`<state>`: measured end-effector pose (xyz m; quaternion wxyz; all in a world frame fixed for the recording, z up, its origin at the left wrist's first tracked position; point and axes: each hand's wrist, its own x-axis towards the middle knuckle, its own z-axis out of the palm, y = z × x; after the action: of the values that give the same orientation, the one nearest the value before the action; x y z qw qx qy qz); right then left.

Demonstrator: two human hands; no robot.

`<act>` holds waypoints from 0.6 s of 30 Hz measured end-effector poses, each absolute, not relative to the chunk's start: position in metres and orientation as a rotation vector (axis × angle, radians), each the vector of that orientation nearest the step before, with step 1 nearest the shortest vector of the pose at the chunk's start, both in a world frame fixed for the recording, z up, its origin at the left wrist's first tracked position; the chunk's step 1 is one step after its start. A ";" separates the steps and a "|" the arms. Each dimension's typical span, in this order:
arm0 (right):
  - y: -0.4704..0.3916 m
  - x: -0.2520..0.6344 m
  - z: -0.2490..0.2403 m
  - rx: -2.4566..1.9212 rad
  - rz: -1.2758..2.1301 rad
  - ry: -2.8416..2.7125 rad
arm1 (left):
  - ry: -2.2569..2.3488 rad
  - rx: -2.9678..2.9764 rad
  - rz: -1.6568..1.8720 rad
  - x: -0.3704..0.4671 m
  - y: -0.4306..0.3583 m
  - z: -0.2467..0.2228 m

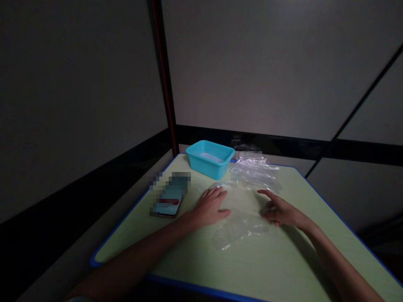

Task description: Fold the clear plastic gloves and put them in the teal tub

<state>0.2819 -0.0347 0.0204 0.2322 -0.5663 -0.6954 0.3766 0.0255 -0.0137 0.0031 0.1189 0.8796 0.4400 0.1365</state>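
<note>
A clear plastic bag lies spread on the pale green table. My left hand rests palm down at the bag's left side, its fingers stretched out and thumb apart. To the right of the bag is my right hand, index finger extended and the other fingers loosely curled, with nothing visible between them. Behind the hands, more clear plastic bags lie in a crumpled pile.
A turquoise plastic basin stands at the back of the table, with something pale on its bottom. Left of my left hand lies a flat, partly pixelated box-like item. Grey walls rise behind and to the left of the blue-edged table.
</note>
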 end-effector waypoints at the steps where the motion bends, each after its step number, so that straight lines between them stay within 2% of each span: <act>1: -0.033 0.284 0.021 -1.592 0.838 -1.931 | 1.280 2.594 0.375 0.025 -0.015 0.003; 3: -0.030 0.285 0.021 -1.604 0.411 -1.891 | 1.250 2.626 0.331 0.024 -0.018 0.004; 5: -0.030 0.278 0.021 -1.546 0.186 -1.835 | 1.199 2.648 0.294 0.024 -0.023 0.006; 12: -0.043 0.233 0.006 -1.120 0.370 -2.340 | 1.140 2.641 0.178 0.027 -0.035 0.017; 18: -0.033 0.239 -0.009 -1.243 0.278 -2.384 | 1.160 2.674 0.150 0.026 -0.043 0.021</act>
<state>0.2386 -0.0326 -0.0088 0.2174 -0.4488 -0.8609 0.1002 0.0264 -0.0425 0.0213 0.1112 0.9105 0.3950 0.0510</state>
